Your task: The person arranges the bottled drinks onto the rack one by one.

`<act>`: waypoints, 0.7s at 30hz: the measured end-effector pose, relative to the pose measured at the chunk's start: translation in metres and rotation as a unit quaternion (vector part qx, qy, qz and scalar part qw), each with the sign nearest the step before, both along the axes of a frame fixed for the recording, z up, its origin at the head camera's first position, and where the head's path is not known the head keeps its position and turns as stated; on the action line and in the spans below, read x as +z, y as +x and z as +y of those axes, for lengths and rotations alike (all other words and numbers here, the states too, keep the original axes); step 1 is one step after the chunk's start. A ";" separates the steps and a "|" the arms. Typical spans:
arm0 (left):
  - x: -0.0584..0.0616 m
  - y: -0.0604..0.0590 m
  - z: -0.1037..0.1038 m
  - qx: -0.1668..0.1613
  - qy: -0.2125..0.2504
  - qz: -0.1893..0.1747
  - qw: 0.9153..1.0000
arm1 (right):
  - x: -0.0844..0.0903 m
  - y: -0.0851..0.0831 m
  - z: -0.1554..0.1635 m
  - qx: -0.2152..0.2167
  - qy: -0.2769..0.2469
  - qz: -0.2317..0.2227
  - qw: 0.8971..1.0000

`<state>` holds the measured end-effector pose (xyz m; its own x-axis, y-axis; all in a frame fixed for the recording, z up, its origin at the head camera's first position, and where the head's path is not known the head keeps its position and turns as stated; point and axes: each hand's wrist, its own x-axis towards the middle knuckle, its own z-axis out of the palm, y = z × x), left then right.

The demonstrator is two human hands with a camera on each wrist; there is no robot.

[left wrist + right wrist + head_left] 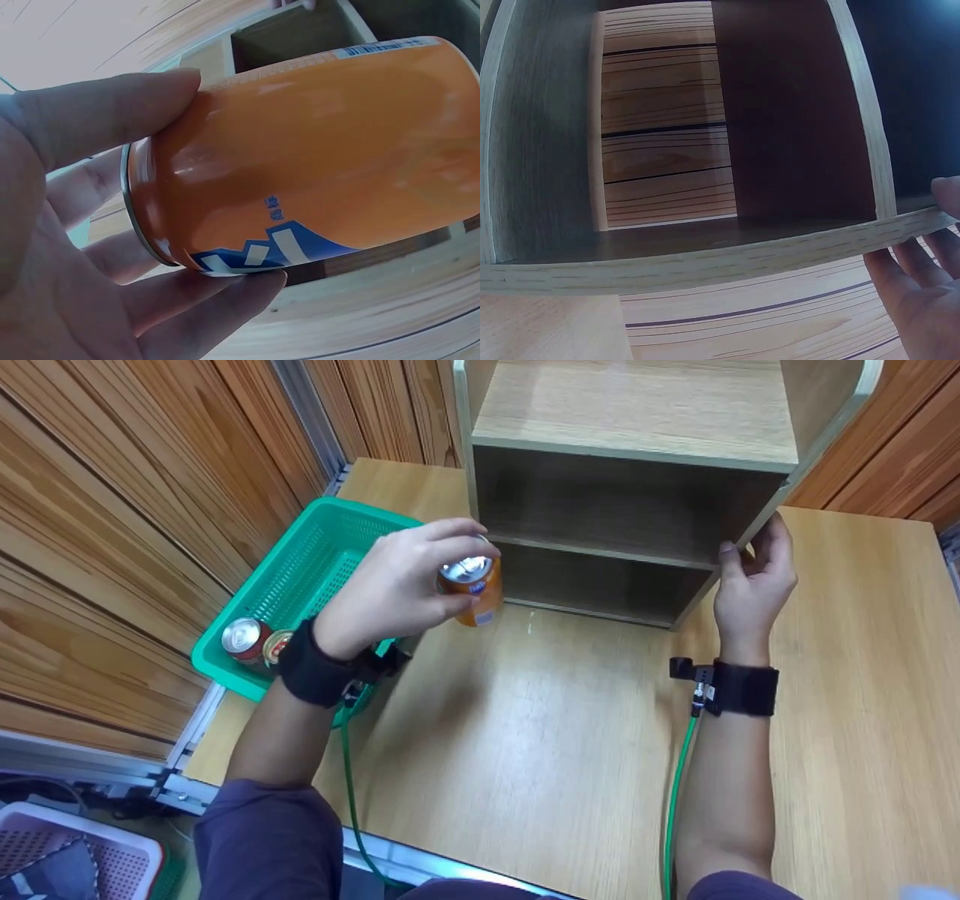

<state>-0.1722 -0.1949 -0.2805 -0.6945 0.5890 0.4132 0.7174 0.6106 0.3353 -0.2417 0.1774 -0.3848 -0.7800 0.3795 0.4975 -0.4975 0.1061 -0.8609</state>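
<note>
Meanwhile, a person's left hand [390,585] grips an orange soda can [471,591] in midair, just before the wooden shelf unit [630,457] on the table [540,750]. Their right hand [752,577] clasps the shelf's right front edge. Two cans [255,640] lie in the green basket [300,577].

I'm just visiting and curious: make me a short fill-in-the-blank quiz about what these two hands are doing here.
1. The left hand holds a can coloured ____.
2. The right hand grips the side edge of the wooden ____.
3. Two more cans sit in the ____ basket.

Missing words: orange; shelf; green
</note>
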 end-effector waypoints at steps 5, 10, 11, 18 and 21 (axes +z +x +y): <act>-0.007 -0.002 0.008 -0.019 -0.016 -0.002 1.000 | 0.001 0.001 -0.002 0.001 -0.004 0.001 1.000; -0.014 -0.003 0.014 -0.022 -0.037 0.012 0.999 | 0.000 -0.001 -0.005 0.003 -0.008 0.002 1.000; -0.016 -0.003 0.015 -0.023 -0.040 0.011 0.999 | 0.000 -0.001 -0.005 0.003 -0.008 0.004 1.000; -0.031 -0.002 0.023 -0.048 -0.031 -0.003 0.998 | 0.000 0.000 -0.009 0.004 -0.002 0.016 1.000; -0.041 -0.002 0.029 -0.062 -0.022 0.004 0.998 | 0.000 0.001 -0.010 0.003 0.002 0.021 1.000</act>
<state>-0.1739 -0.1657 -0.3217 -0.6110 0.6885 0.3908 0.7917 0.5302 0.3036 -0.2412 0.1669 -0.3844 -0.7609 0.3735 0.5306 -0.5329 0.1067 -0.8394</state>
